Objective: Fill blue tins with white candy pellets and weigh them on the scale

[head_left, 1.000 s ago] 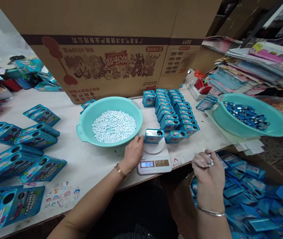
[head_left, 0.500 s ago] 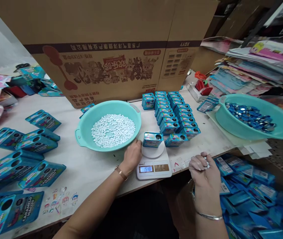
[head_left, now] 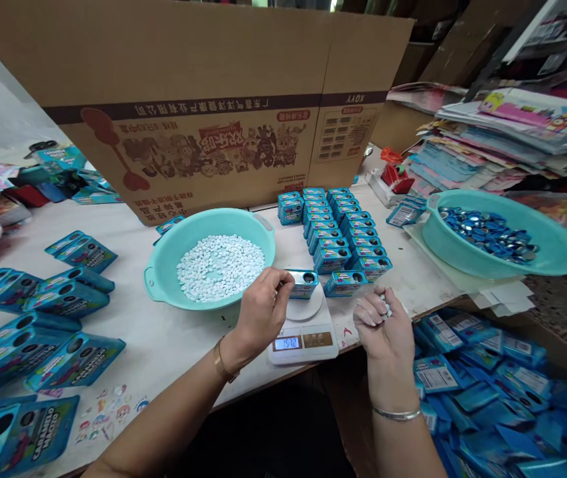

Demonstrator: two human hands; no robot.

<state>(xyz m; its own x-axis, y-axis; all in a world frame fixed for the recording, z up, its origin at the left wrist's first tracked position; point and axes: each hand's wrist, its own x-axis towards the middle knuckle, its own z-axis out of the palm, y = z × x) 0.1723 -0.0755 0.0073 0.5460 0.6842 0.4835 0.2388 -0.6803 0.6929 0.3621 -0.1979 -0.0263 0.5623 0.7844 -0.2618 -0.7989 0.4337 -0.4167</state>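
Around: we see a teal basin of white tablets (head_left: 218,265) left of the scale (head_left: 302,328), rows of blue tins (head_left: 343,229) behind it, and a cardboard box (head_left: 204,106) walling the back.
Surface: white table (head_left: 164,332), cluttered packing room.
Tin on scale (head_left: 303,284): lies flat, long axis left-right, round hole upward.
Left hand (head_left: 261,309): fingers pinched together at the tin's left end.
Right hand (head_left: 383,325): fingers curled shut on white tablets (head_left: 386,305).

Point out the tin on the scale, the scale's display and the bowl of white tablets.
tin (head_left: 305,283): head view, its front face.
scale display (head_left: 287,343): head view, lit digits.
bowl of white tablets (head_left: 159,287): head view, left rim.
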